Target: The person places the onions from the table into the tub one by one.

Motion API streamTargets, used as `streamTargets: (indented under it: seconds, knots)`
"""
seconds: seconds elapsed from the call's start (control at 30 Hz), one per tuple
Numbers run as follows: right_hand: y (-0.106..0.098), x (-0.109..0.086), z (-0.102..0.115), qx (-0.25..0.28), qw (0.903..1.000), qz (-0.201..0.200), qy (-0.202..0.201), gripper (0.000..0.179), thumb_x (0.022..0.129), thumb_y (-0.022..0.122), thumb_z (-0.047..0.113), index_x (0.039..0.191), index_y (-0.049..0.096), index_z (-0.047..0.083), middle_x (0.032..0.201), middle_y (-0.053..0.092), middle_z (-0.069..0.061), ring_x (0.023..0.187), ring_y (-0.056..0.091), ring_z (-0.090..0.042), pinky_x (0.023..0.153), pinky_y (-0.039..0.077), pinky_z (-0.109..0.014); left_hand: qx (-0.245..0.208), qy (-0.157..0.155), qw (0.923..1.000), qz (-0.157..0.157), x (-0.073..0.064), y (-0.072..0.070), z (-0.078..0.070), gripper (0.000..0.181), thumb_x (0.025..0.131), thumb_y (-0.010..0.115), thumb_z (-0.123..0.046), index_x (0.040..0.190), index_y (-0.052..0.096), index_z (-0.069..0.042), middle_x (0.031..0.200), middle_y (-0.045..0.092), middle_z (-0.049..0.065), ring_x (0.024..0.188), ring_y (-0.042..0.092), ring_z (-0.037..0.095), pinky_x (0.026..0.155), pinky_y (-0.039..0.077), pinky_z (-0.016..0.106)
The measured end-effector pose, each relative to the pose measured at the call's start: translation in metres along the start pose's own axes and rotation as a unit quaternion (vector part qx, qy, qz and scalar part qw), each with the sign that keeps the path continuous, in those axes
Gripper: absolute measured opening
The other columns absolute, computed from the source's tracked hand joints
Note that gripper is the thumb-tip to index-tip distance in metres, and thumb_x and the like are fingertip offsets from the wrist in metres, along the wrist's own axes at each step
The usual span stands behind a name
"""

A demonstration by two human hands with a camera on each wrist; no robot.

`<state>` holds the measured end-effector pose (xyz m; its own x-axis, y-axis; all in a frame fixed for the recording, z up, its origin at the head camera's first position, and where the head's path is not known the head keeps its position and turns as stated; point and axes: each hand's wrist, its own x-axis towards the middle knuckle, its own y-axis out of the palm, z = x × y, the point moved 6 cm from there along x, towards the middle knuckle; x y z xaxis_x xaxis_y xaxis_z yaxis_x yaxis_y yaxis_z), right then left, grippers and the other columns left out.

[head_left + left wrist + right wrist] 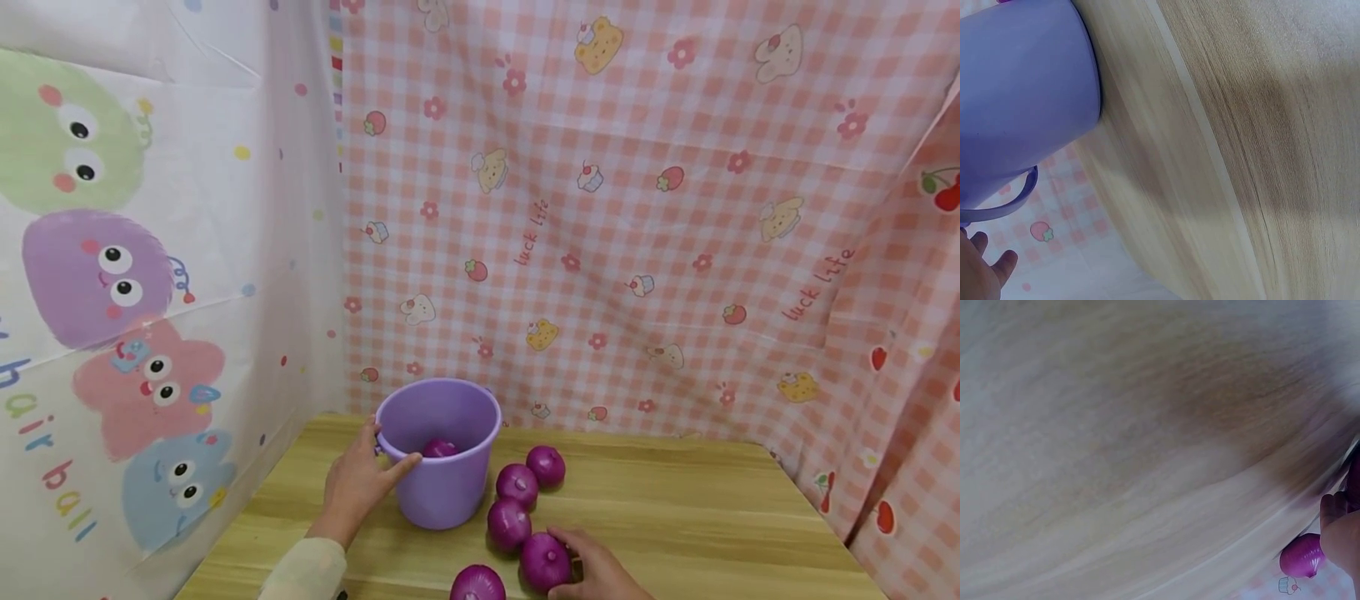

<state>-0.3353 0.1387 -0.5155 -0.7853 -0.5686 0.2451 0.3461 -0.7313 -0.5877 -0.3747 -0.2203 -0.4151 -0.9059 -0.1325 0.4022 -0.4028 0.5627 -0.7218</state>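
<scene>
A purple bucket (442, 496) stands upright on the table, with a red onion (439, 449) visible inside it. My left hand (360, 479) holds the bucket's left side, its thumb at the front rim. In the left wrist view, fingertips (1004, 265) show below the bucket's handle (1007, 209). To the right of the bucket, my right hand (596, 571) grips another red onion (545, 562) from its right side, with fingers behind and thumb in front. That onion is on or close to the tabletop. The right wrist view catches this hand (1341, 540) only at its edge.
Several more red onions lie in a rough line beside the bucket, from the far onion (545, 467) to the near onion (477, 583). The wooden table (675, 500) meets a pink checked curtain (637, 333) behind and a white printed curtain (285, 250) at left.
</scene>
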Motion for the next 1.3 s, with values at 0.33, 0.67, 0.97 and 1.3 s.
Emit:
streamTargets:
  seconds: [0.33, 0.67, 0.97, 1.3]
  knots:
    - [-0.006, 0.000, 0.006, 0.028, 0.9987, -0.004, 0.042, 0.084, 0.077, 0.085, 0.020, 0.144, 0.043, -0.007, 0.131, 0.052, -0.025, 0.113, 0.057, -0.037, 0.090, 0.054, -0.034, 0.004, 0.005, 1.0000, -0.001, -0.001, -0.001, 0.000, 0.109, 0.079, 0.063, -0.075, 0.153, 0.031, -0.002, 0.143, 0.051, 0.023, 0.121, 0.055, 0.044, 0.095, 0.044, 0.062]
    - [-0.021, 0.007, 0.023, -0.005, 0.9960, -0.056, 0.069, 0.081, 0.077, 0.085, 0.028, 0.144, 0.047, 0.002, 0.133, 0.054, -0.024, 0.113, 0.057, -0.042, 0.093, 0.048, -0.059, -0.007, 0.000, 1.0000, -0.005, -0.001, -0.002, 0.001, 0.109, 0.076, 0.066, -0.075, 0.153, 0.032, -0.005, 0.140, 0.055, 0.020, 0.119, 0.058, 0.040, 0.094, 0.045, 0.061]
    - [-0.036, 0.020, 0.044, -0.011, 0.9933, -0.111, 0.031, 0.078, 0.078, 0.085, 0.023, 0.142, 0.048, -0.002, 0.126, 0.058, -0.021, 0.109, 0.062, -0.038, 0.090, 0.054, -0.049, -0.004, 0.001, 1.0000, -0.002, -0.003, -0.001, 0.001, 0.110, 0.079, 0.065, -0.074, 0.154, 0.029, -0.002, 0.142, 0.052, 0.022, 0.121, 0.056, 0.043, 0.096, 0.043, 0.063]
    - [-0.044, 0.038, 0.057, -0.010, 0.9863, -0.159, 0.042, 0.079, 0.076, 0.087, 0.021, 0.141, 0.049, -0.004, 0.129, 0.056, -0.027, 0.107, 0.063, -0.039, 0.089, 0.054, -0.050, 0.000, 0.012, 0.9999, -0.010, -0.002, -0.002, -0.001, 0.108, 0.078, 0.062, -0.077, 0.152, 0.034, -0.003, 0.138, 0.056, 0.022, 0.117, 0.059, 0.041, 0.093, 0.045, 0.062]
